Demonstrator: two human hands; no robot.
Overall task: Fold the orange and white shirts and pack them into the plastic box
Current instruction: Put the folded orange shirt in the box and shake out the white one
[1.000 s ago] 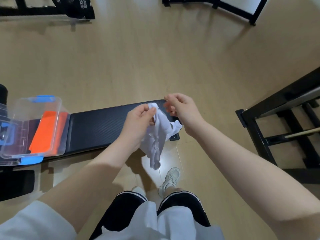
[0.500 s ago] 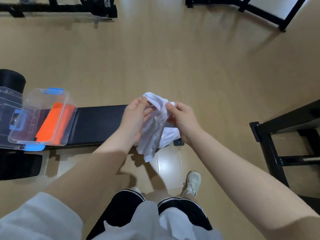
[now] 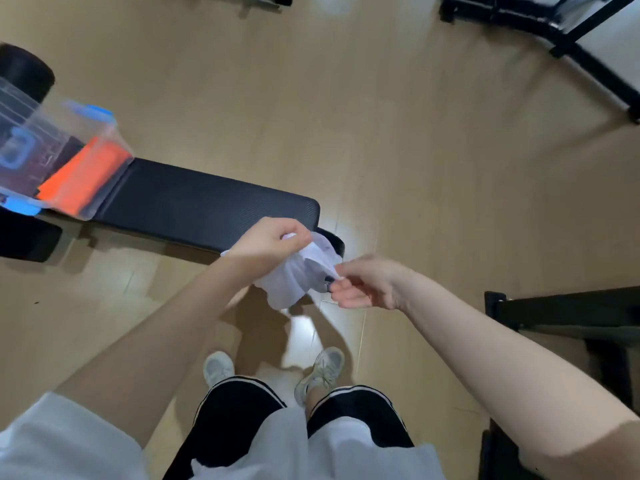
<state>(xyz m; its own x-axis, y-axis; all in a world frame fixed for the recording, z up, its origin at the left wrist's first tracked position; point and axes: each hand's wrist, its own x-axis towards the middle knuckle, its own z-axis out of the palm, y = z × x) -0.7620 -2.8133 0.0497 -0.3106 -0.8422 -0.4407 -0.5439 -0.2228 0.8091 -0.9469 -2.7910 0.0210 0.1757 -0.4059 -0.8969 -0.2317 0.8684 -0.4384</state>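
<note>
Plastic box [image 3: 104, 140] at the tabletop's [image 3: 194, 199] left end, one shirt [image 3: 83, 178] inside; second shirt [image 3: 298, 275] between left hand [image 3: 270, 240] and right hand [image 3: 367, 282], off its right end.

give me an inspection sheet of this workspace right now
surface: black bench on a wooden floor
job's things: orange shirt folded in the clear box at the bench's left end; white shirt bunched, unfolded, held in the air
clutter: nothing seen
grips: left hand grips the shirt's top; right hand pinches its edge
cables: nothing seen
surroundings: black frames at the top right and right edge
</note>
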